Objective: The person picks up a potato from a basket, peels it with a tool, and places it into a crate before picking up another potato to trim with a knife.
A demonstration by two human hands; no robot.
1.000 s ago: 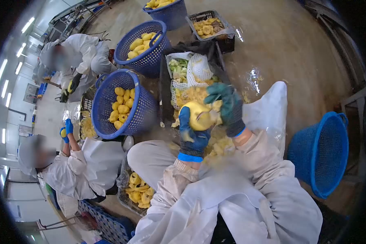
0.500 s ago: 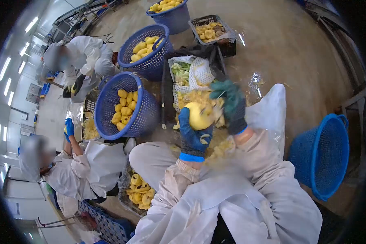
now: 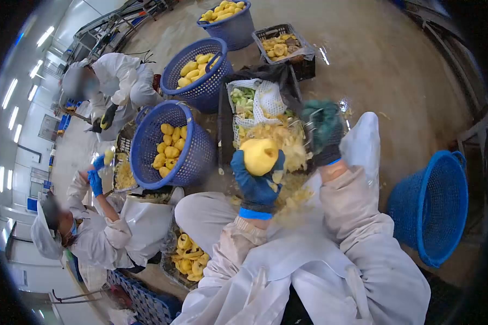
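My left hand (image 3: 255,187), in a blue glove, is closed around a peeled yellow mango (image 3: 261,155) with a dark spot on its upper end. Scraps of peel cling to the glove's fingers. To the right, apart from the fruit, my right hand (image 3: 325,130) wears a dark green glove, blurred by motion. Its fingers are curled round what looks like a metal peeler (image 3: 309,131), only partly visible. Beneath both hands lies a heap of yellow peelings (image 3: 287,141) in a black crate (image 3: 225,127), with white foam netting (image 3: 265,98) and green scraps at its far end.
Blue-violet baskets of yellow fruit stand left and ahead: a near basket (image 3: 141,157), a middle basket (image 3: 171,70) and a far basket (image 3: 238,35). A blue basket (image 3: 431,211) stands right. A crate of peelings (image 3: 284,51) sits ahead. Two people in white (image 3: 100,233) work at left.
My right hand has drawn away from the mango to the right with the peeler. The mango has shifted slightly left and turned. The nearer co-worker's hands have moved.
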